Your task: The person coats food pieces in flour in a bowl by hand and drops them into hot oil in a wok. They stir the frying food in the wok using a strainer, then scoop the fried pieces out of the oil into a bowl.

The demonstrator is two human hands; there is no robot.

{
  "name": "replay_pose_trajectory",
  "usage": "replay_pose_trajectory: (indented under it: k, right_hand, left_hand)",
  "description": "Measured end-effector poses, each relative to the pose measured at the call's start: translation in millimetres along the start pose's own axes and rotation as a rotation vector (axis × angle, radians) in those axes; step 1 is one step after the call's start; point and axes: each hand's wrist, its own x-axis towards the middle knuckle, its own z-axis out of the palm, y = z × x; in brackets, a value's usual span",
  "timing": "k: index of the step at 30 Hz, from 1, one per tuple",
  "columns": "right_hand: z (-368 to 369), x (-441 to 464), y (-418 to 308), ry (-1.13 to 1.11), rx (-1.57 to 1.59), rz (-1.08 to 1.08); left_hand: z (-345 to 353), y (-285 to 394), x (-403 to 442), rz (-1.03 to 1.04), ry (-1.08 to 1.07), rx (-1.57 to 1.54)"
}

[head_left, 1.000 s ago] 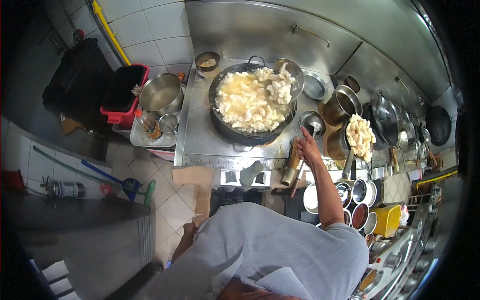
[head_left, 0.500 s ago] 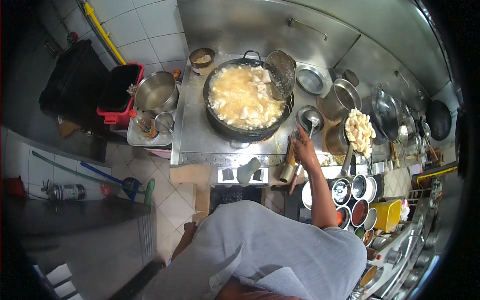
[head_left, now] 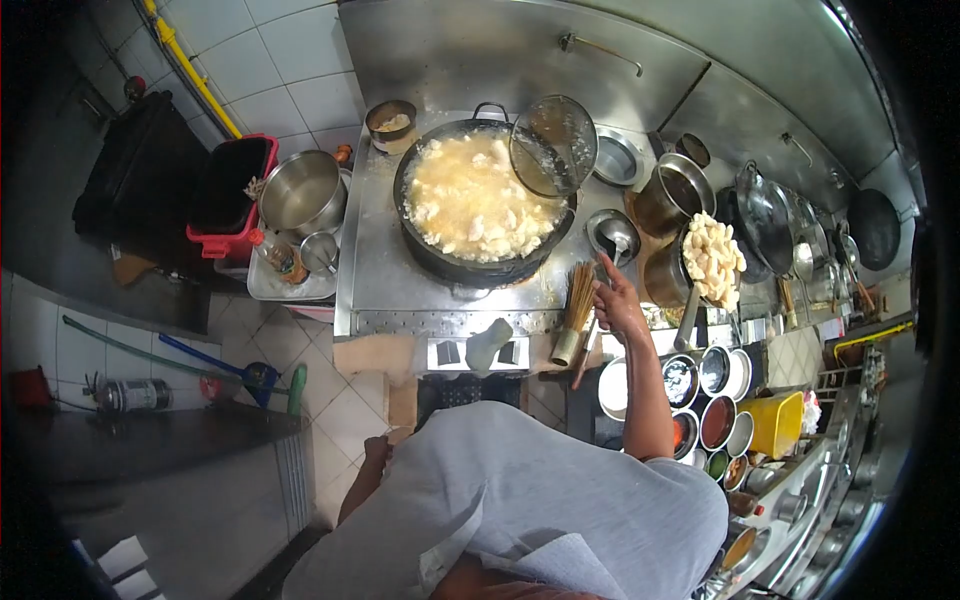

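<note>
My right hand (head_left: 618, 305) is closed round a long handle (head_left: 583, 368) with a wooden end, its index finger stretched along it. Whether this handle belongs to the ladle (head_left: 620, 242) or to the strainer is unclear. The ladle lies in a metal bowl just beyond my fingertip. A round mesh strainer (head_left: 553, 146) is tilted over the right edge of a large black wok (head_left: 472, 271). Pale pieces (head_left: 480, 205) fill the bubbling, foamy oil in the wok. Low beside my body, my left hand (head_left: 377, 448) looks closed; what it holds, if anything, is hidden.
Right of the wok stand steel pots (head_left: 681, 187) and a strainer heaped with pale pieces (head_left: 713, 260). A bamboo brush (head_left: 573, 325) lies beside my right hand. Sauce containers (head_left: 718, 422) are nearer me. On the left are a large pot (head_left: 301, 194), a bottle (head_left: 279, 256) and a red bin (head_left: 232, 243).
The strainer, heaped with pale pieces at first, has tipped and now shows bare mesh; the pieces are in the wok. The whole view has shifted slightly. My right hand keeps its grip.
</note>
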Motion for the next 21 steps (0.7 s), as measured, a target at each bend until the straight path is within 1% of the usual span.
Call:
replay_pose_trajectory:
  k: [2, 4, 5, 7, 8, 10, 11, 13, 14, 15, 16, 17, 18, 19, 21]
  right_hand:
    - [3, 0, 0, -0.018, 0.013, -0.004]
    - [9, 1, 1, -0.012, -0.065, -0.106]
    - [8, 4, 3, -0.013, -0.064, -0.107]
    - [3, 19, 13, 0.067, -0.329, -0.223]
    - [-3, 29, 19, 0.064, -0.328, -0.224]
    - [-14, 46, 27, 0.323, -0.784, -0.749]
    - [-7, 33, 3, 0.293, -0.669, -0.45]
    - [-14, 38, -7, 0.3, -0.727, -0.44]
    - [-20, 42, -12, 0.307, -0.784, -0.43]
    - [-32, 55, -7, 0.292, -0.836, -0.477]
    - [-38, 65, -4, 0.294, -0.838, -0.477]
    - [-45, 74, 1, 0.28, -0.822, -0.537]
    - [-49, 78, 3, 0.265, -0.805, -0.597]
    - [-51, 77, 3, 0.267, -0.806, -0.596]
    - [-53, 76, 5, 0.282, -0.925, -0.564]
  left_hand:
    - [-20, 19, -7, 0.005, -0.008, -0.058]
    - [-26, 24, -7, 0.012, 0.002, -0.099]
    - [-28, 28, -5, 0.001, 0.005, -0.114]
    - [-11, 13, 3, -0.03, 0.022, -0.133]
    - [-1, 5, 6, -0.052, 0.035, -0.141]
    - [17, -8, 12, -0.113, 0.058, -0.175]
    - [28, -14, 12, -0.174, 0.065, -0.208]
    - [36, -11, 7, -0.335, 0.076, -0.306]
    - [27, 1, 0, -0.299, 0.071, -0.222]
    - [26, 4, -4, -0.215, 0.065, -0.083]
    - [34, -3, -3, 0.048, 0.095, 0.297]
    - [41, -8, 0, 0.05, 0.095, 0.296]
    - [33, 2, -3, 0.021, 0.046, 0.373]
    - [34, 1, -2, -0.008, -0.003, 0.45]
    - [32, 2, -3, -0.005, -0.001, 0.438]
